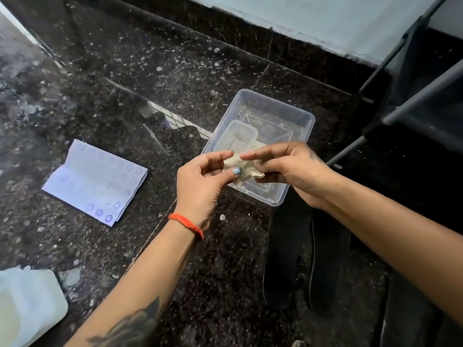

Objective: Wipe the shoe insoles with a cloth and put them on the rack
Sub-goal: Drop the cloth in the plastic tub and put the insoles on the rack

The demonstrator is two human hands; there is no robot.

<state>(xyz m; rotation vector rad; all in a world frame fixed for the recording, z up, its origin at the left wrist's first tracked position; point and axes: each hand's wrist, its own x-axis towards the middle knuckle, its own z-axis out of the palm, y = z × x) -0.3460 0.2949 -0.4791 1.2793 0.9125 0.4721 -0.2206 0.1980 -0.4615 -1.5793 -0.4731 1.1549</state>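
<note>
We pinch the cloth (244, 166) between left hand (200, 181) and right hand (290, 169) over the tub (298, 113), catching drips; insoles (308, 256) wait near, rack (411, 101) far right.

Two insoles (304, 256), one cloth (241, 167), two tubs (263, 136), one paper (96, 181).

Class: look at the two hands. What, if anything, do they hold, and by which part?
Both hold one small crumpled cloth: the left hand pinches its left edge, the right hand grips its right side, above the clear plastic tub.
</note>
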